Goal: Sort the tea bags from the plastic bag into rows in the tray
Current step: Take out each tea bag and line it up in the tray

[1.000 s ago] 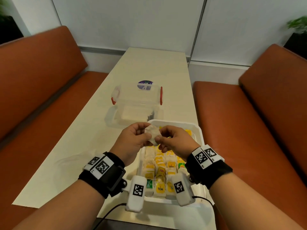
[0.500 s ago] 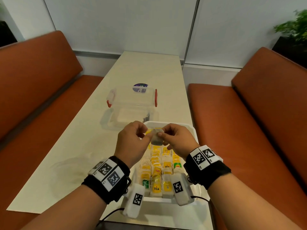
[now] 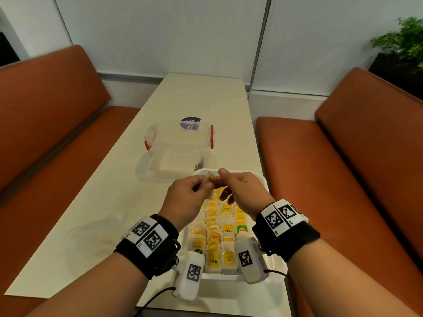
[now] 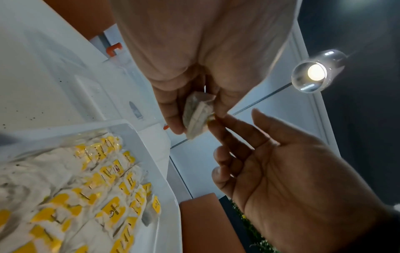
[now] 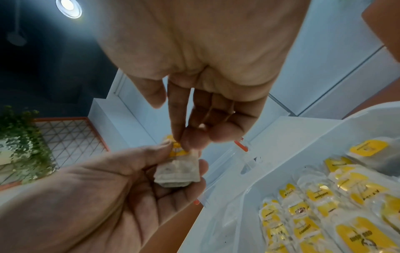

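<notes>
Head view shows a person seated at a long pale table (image 3: 199,97), both hands raised just above the far end of a white tray (image 3: 266,186) that sits at the table's near edge, toward 5 o'clock. Rows of tea bags (image 3: 215,236) with yellow tags fill most of the tray, running from 6 o'clock up toward 12 o'clock beneath the hands; so most of the sorting looks done. One loose tea bag (image 3: 208,178) is off the tray, held in the air between the hands. The left hand (image 3: 186,200) pinches it, thumb and curled fingers clamped on the paper pouch. The right hand (image 3: 243,191) meets it from 3 o'clock: the right wrist view shows the fingertips (image 5: 190,140) together on the yellow tag (image 5: 176,150) at the pouch's top edge, the other fingers loosely bent. Judging by this, the bag is being straightened before it goes down, probably at the tray's far end, which the hands hide. At 12 o'clock beyond the tray stands a clear plastic box (image 3: 180,154) with red clips. I cannot make out a plastic bag with certainty, so how many bags remain is unknown
</notes>
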`<state>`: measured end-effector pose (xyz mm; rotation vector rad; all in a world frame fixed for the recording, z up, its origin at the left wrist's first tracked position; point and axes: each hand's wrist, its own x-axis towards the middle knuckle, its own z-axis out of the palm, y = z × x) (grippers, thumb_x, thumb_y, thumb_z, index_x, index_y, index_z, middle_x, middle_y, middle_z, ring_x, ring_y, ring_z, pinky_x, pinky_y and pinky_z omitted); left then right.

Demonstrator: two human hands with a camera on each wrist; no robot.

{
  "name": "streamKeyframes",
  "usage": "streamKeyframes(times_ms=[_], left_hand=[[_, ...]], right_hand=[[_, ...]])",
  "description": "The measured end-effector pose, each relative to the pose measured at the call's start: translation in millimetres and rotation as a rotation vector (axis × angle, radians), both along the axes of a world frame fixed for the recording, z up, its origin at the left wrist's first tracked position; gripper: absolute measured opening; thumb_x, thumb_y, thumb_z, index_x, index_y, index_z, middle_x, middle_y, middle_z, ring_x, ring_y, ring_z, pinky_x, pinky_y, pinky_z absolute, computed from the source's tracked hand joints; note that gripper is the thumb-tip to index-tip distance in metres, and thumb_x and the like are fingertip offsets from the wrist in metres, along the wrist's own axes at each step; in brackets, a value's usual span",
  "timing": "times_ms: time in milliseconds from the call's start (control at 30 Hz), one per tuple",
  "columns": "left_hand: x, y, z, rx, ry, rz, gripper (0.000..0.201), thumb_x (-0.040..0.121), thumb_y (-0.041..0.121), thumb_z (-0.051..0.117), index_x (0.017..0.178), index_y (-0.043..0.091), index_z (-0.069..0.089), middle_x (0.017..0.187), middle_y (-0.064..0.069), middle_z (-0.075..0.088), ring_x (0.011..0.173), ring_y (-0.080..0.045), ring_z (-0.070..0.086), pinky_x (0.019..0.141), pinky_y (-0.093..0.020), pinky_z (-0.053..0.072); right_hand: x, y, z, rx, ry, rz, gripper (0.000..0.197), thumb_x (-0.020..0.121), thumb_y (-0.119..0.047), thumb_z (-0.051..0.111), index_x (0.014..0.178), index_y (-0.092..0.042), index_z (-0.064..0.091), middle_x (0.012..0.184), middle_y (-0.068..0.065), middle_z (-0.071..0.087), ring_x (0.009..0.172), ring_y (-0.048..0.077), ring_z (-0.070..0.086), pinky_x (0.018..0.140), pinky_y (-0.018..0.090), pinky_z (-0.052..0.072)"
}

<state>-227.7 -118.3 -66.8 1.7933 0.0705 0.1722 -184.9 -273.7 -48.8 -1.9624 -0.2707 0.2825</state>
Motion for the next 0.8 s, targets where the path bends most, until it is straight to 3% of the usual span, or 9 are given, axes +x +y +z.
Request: streamKeyframes(times_ms=[100,167,233,333,433,500,567,633,800], left_hand=[[2,-1,3,-0.212,0.088,-0.019,0.020,0.095,0.011,0.057,0.093,0.021,0.073,0.090,-0.006,0.074,0.088,-0.023,0.068,0.078,-0.034,0.056],[2,-1,8,-0.353,0.150,-0.075,0.019,0.095,0.007,0.053,0.092,0.013,0.071,0.092,-0.010,0.071,0.087,-0.023,0.066,0.073,-0.030,0.056],[2,-2,10,-0.350,0.171,-0.129,0.017,0.095,0.008,0.054,0.093,0.011,0.070,0.095,-0.012,0.071,0.088,-0.022,0.067,0.074,-0.031,0.057],[6,-1,6,-0.132,0.164,-0.141,0.014,0.094,0.010,0.058,0.092,0.015,0.071,0.097,-0.015,0.071,0.093,-0.028,0.068,0.079,-0.036,0.058],[10,0,3,0.049,0.163,-0.175,0.011,0.092,0.017,0.062,0.089,0.015,0.072,0.090,-0.011,0.072,0.090,-0.028,0.068,0.080,-0.039,0.058],[12,3,0,0.214,0.161,-0.154,0.011,0.089,0.030,0.065,0.090,0.020,0.071,0.086,0.001,0.072,0.085,-0.019,0.067,0.080,-0.036,0.056],[16,10,-7,0.507,0.179,-0.054,0.024,0.088,0.040,0.064,0.102,0.021,0.069,0.095,0.006,0.069,0.090,-0.012,0.063,0.082,-0.028,0.049],[20,19,-18,0.739,0.257,0.009,0.039,0.090,0.044,0.059,0.117,0.017,0.063,0.110,0.001,0.066,0.101,-0.017,0.060,0.087,-0.029,0.047],[30,31,-44,0.932,0.472,-0.064,0.047,0.092,0.046,0.053,0.125,0.013,0.052,0.121,-0.007,0.060,0.109,-0.025,0.058,0.090,-0.037,0.049]], right_hand=[[0,-4,9,-0.143,-0.185,-0.048,0.020,0.088,-0.041,0.062,0.098,-0.026,0.072,0.084,-0.011,0.067,0.068,0.004,0.057,0.070,0.029,0.050],[2,-6,17,-0.180,-0.228,-0.007,0.024,0.085,-0.037,0.068,0.107,-0.029,0.066,0.090,-0.014,0.063,0.071,0.004,0.055,0.070,0.025,0.049],[6,-6,23,-0.213,-0.218,0.068,0.019,0.085,-0.033,0.068,0.103,-0.030,0.067,0.086,-0.016,0.061,0.069,0.003,0.053,0.066,0.023,0.044],[13,-9,32,-0.317,-0.231,0.147,0.006,0.088,-0.031,0.066,0.094,-0.028,0.066,0.084,-0.017,0.061,0.071,0.001,0.053,0.067,0.020,0.039],[21,-13,42,-0.487,-0.233,0.267,0.017,0.091,-0.031,0.061,0.107,-0.026,0.066,0.094,-0.012,0.062,0.078,0.001,0.053,0.072,0.019,0.039],[30,-17,45,-0.625,-0.217,0.317,0.023,0.093,-0.031,0.059,0.115,-0.026,0.066,0.101,-0.009,0.064,0.086,0.005,0.055,0.075,0.019,0.039],[42,-24,47,-0.742,-0.190,0.309,0.023,0.093,-0.031,0.058,0.115,-0.026,0.065,0.107,-0.006,0.065,0.090,0.009,0.056,0.077,0.022,0.040],[56,-32,44,-0.885,-0.166,0.291,0.024,0.094,-0.029,0.056,0.115,-0.023,0.065,0.112,-0.003,0.065,0.095,0.013,0.057,0.078,0.023,0.041],[88,-40,12,-1.239,-0.078,0.327,0.026,0.091,-0.025,0.057,0.116,-0.020,0.064,0.114,0.001,0.065,0.103,0.021,0.060,0.076,0.025,0.044]])
